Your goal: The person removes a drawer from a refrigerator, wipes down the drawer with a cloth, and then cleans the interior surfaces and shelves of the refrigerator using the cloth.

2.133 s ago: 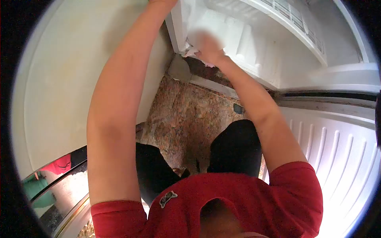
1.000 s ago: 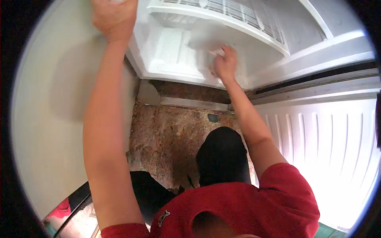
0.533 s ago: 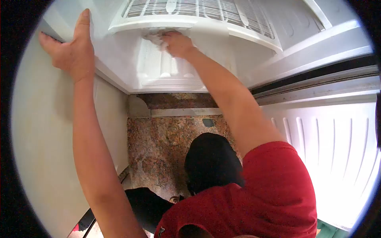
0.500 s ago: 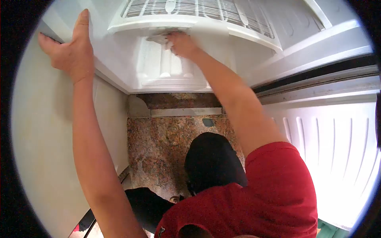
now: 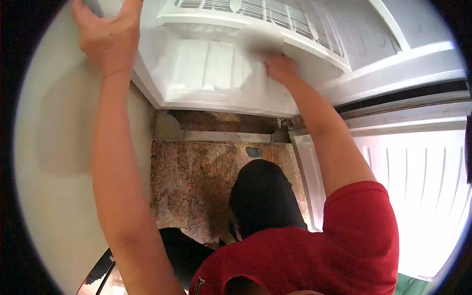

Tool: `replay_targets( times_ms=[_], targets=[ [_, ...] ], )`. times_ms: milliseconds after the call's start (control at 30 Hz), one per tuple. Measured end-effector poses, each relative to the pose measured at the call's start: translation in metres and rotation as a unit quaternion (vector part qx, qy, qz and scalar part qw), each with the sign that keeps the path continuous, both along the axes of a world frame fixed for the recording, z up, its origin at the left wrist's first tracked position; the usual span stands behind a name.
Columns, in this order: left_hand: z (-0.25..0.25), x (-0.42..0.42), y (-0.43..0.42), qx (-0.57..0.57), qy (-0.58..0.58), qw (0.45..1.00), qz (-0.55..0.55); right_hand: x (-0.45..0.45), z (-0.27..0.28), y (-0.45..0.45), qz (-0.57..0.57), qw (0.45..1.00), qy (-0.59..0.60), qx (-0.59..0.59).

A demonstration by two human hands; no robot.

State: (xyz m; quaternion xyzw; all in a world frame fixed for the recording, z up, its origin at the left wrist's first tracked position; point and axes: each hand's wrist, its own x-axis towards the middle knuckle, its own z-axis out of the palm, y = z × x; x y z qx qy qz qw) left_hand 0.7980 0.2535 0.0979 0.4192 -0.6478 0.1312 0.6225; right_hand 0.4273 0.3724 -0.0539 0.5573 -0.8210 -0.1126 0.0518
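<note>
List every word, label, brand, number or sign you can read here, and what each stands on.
None can be read.
The small emblem on the red shirt is too small to make out.
No lettering shows on the fridge interior or ribbed door.

White, cream, red and speckled brown

From where I stand, the open fridge (image 5: 206, 64) is plain white inside, its shelf (image 5: 206, 18) patterned with fine pale bars. Right of the fridge, the door (image 5: 403, 167) is bright white, striped with raised ribs. Left of it, a panel (image 5: 54, 196) is unpatterned cream. In front of the fridge, the floor (image 5: 191, 182) is speckled brown, rust and black, beneath black trousers (image 5: 260, 201) and a plain-sleeved red shirt (image 5: 305, 255).
</note>
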Motion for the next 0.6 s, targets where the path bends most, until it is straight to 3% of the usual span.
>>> replay_targets(
  times_ms=[33,133,233,333,433,533,600],
  targets=[
    [0.000,0.002,-0.003,-0.018,-0.065,0.997,0.037,-0.009,-0.002,0.010,0.016,0.999,0.017,-0.025],
    [-0.003,-0.008,0.001,0.003,0.080,0.997,-0.004,-0.008,-0.007,0.000,0.023,0.994,0.097,-0.038],
    [0.007,-0.019,0.021,0.030,0.161,0.978,-0.126,-0.010,-0.004,0.000,0.055,0.990,0.131,-0.009],
    [-0.003,-0.014,0.005,0.016,0.136,0.988,-0.065,-0.004,0.009,0.003,-0.006,1.000,0.002,0.011],
    [-0.005,-0.010,-0.004,-0.016,0.080,0.997,-0.002,0.009,0.046,0.008,-0.029,0.986,-0.089,0.135],
    [-0.005,-0.006,-0.014,-0.119,0.031,0.992,0.018,-0.005,0.026,0.015,0.049,0.993,0.087,0.069],
    [-0.003,-0.012,0.004,-0.144,-0.026,0.985,0.093,-0.024,-0.006,0.017,0.114,0.978,0.158,-0.078]
  ],
)
